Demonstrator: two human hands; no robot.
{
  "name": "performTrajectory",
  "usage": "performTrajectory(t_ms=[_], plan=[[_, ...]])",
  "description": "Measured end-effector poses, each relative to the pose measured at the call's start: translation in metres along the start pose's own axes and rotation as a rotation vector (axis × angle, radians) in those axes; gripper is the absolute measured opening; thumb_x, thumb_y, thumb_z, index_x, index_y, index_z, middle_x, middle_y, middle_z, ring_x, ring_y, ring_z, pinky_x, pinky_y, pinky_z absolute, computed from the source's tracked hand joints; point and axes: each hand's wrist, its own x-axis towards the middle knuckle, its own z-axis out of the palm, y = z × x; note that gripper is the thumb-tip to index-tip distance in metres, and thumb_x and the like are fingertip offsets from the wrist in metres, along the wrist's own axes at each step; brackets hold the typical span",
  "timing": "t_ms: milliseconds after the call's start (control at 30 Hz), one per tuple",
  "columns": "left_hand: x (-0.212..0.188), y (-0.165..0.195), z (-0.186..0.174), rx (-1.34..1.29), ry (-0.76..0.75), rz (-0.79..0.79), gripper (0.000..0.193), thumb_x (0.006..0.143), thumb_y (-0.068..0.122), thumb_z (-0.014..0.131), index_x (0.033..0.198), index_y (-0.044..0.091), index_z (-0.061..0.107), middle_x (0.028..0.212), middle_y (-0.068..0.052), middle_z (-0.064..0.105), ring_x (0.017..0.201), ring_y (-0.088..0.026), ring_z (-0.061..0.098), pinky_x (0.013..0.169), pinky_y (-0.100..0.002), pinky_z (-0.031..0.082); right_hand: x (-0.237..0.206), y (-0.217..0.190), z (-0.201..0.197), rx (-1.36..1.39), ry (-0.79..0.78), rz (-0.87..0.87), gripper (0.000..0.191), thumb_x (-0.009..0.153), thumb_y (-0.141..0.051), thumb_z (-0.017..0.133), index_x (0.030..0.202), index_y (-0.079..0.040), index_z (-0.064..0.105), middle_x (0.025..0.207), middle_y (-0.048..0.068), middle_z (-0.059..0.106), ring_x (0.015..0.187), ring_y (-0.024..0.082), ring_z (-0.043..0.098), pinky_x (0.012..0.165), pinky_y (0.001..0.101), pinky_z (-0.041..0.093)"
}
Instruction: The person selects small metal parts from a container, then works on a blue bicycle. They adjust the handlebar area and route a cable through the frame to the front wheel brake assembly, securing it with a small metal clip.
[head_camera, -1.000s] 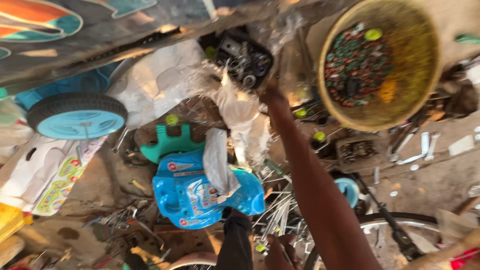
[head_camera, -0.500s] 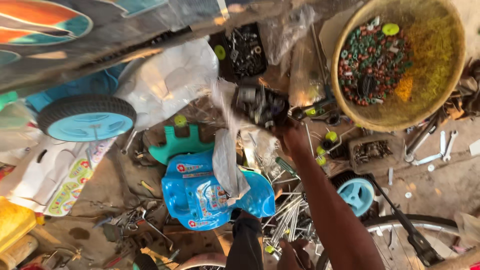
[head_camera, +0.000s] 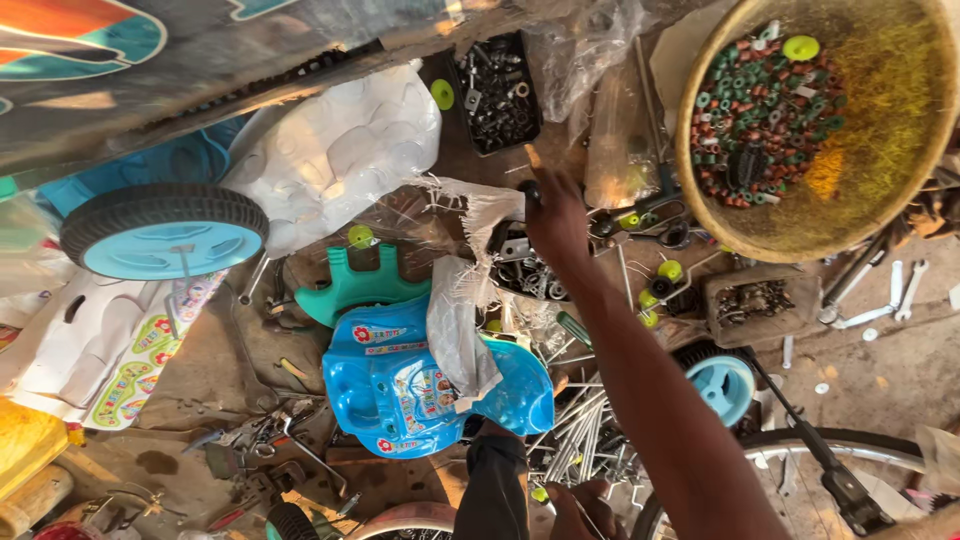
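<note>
A big round woven basket (head_camera: 900, 190) is sitting at the upper right, holding a heap of small red, green and white rings and washers against its yellow-brown wall. Left of it, a black wheel with a light blue hub (head_camera: 165, 235) is lying on its side beside a bulging white plastic bag (head_camera: 340, 150). Below them, a bright blue plastic toy seat (head_camera: 400, 390) is resting on the cluttered ground with a teal plastic part (head_camera: 350, 285) touching its upper edge and a crumpled clear bag draped over it. At the lower right, a bicycle wheel (head_camera: 800, 450) is curving past a smaller blue-hubbed wheel (head_camera: 725, 385). A black tray of nuts and bolts (head_camera: 497, 92) is lying near the top, and 1 arm is reaching up toward it. The right hand (head_camera: 558, 222) is hovering just below that tray, its fingers curled around a small dark object (head_camera: 528, 190) that is too small to identify. The left hand (head_camera: 580, 505) is showing only partly at the bottom edge, near a bundle of metal spokes (head_camera: 580, 430), and I cannot tell how its fingers are set.
</note>
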Motion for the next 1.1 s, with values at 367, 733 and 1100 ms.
performTrajectory(t_ms=[367, 733, 1100], plan=[[0.009, 0.006, 0.002, -0.004, -0.022, -0.067, 0.086, 0.093, 0.074, 0.027, 0.107, 0.001, 0.070, 0.055, -0.010, 0.049, 0.042, -0.028, 0.052, 0.040, -0.040, 0.042, 0.033, 0.016, 0.010, -0.381, -0.192, 0.018, 0.034, 0.088, -0.026, 0.076, 0.120, -0.016, 0.067, 0.115, 0.016, 0.069, 0.105, 0.036, 0.066, 0.085, 0.0566, 0.051], [0.011, 0.000, 0.008, -0.095, -0.146, -0.121, 0.085, 0.093, 0.075, 0.030, 0.113, -0.001, 0.063, 0.061, -0.016, 0.047, 0.050, -0.030, 0.048, 0.052, -0.041, 0.041, 0.047, 0.037, -0.006, 0.294, -0.109, 0.781, 0.040, 0.093, -0.031, 0.073, 0.114, 0.002, 0.066, 0.100, 0.018, 0.072, 0.082, 0.027, 0.069, 0.075, 0.0406, 0.057], [0.007, -0.058, 0.023, 0.005, -0.108, 0.403, 0.033, 0.094, 0.016, 0.079, 0.110, -0.013, 0.072, 0.056, -0.007, 0.049, 0.038, -0.016, 0.044, 0.039, -0.039, 0.043, 0.036, 0.008, -0.083, 0.890, 0.109, 0.934, 0.033, 0.074, 0.002, 0.062, 0.107, 0.004, 0.059, 0.094, 0.018, 0.069, 0.070, 0.028, 0.075, 0.058, 0.0415, 0.063]])
